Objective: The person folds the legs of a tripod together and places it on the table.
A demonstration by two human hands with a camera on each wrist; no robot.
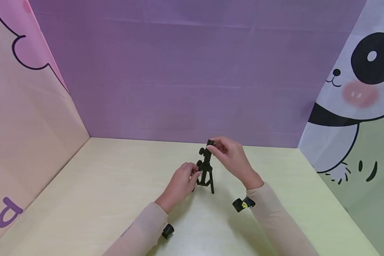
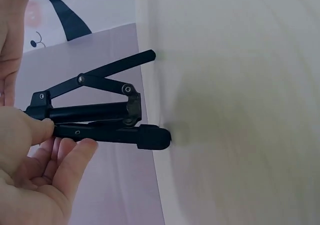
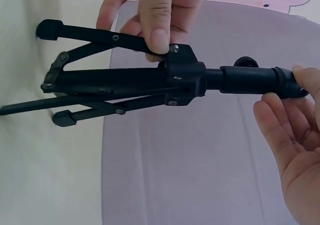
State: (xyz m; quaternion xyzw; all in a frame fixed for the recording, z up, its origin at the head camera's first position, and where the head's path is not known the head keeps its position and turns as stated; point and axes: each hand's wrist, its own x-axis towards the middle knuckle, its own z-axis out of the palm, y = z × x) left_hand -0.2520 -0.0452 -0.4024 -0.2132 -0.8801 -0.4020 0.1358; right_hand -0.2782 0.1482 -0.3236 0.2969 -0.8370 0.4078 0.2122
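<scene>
A small black tripod (image 1: 207,156) stands upright above the table, its legs partly spread. My right hand (image 1: 233,160) pinches its top end between thumb and fingers. Lower down, my left hand (image 1: 180,182) pinches the upper part of one leg near the hub. The left wrist view shows the centre tube (image 2: 90,112), with hinged braces joining it to the legs. In the right wrist view, a round knob (image 3: 246,62) sticks out from the upper column, and the leg tips point toward the table. Whether every foot touches the table I cannot tell.
The pale table (image 1: 115,199) meets a purple backdrop (image 1: 192,71) just behind the tripod. A pinkish printed panel (image 1: 28,124) rises on the left and a panda-print panel (image 1: 368,142) on the right. Small black cameras (image 1: 168,231) sit on both wrists.
</scene>
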